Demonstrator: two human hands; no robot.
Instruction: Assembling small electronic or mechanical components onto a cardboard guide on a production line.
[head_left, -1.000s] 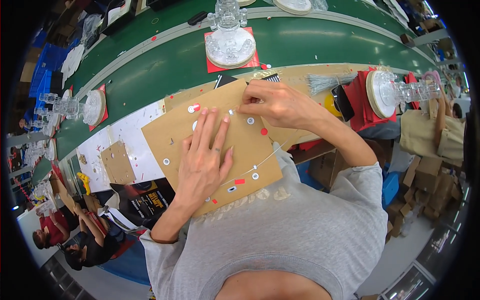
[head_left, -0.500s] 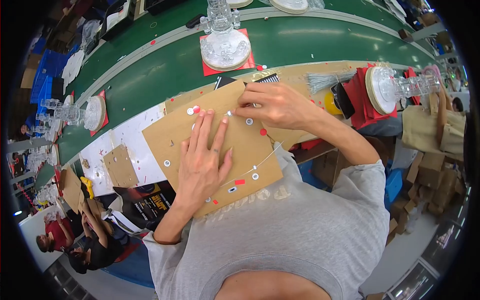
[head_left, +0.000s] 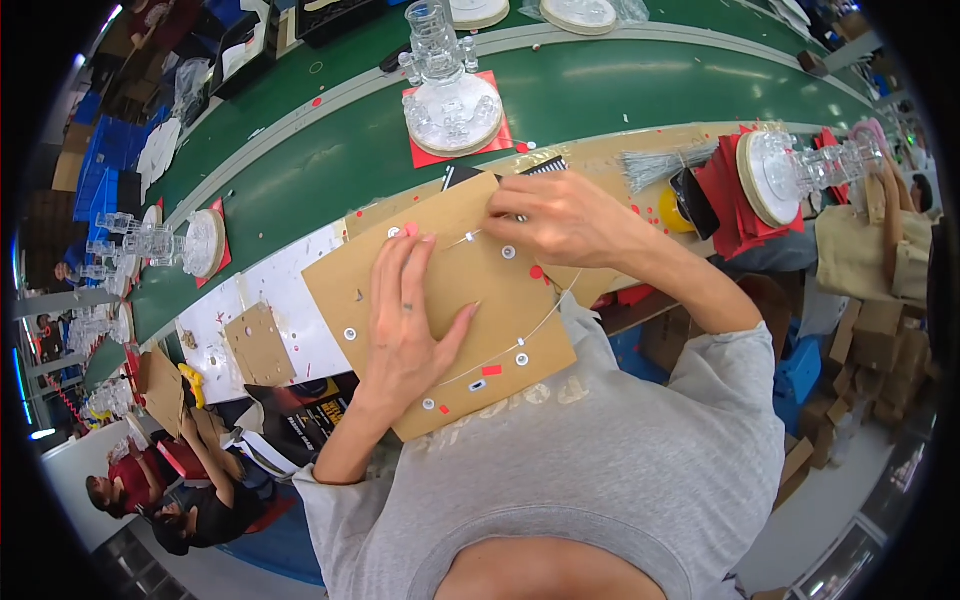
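A square brown board [head_left: 335,275] rests against my front, tilted toward the worktable. My left hand [head_left: 405,325] lies on it with the fingers stretched out and apart. Above the board's upper right edge, my right hand [head_left: 555,215] is closed in a pinch on a thin white wire [head_left: 456,243]; the fingers hide its end. The wire passes through a small white clip [head_left: 473,237]. Another stretch of wire runs through a second white clip [head_left: 521,343] along the lower side. Small white round fittings [head_left: 508,252] and red stickers [head_left: 491,370] dot the board.
A green conveyor [head_left: 330,150] beyond the table carries clear plastic assemblies on round white bases [head_left: 455,118]. To the right are a bundle of thin wires [head_left: 655,167], red sheets [head_left: 712,200] and a yellow roll [head_left: 672,212]. Another brown board [head_left: 258,345] lies left. People sit farther left.
My left fingers have spread and drawn away from the upper clip. My right hand stays pinched by the board's upper right edge. The whole view has shifted slightly.
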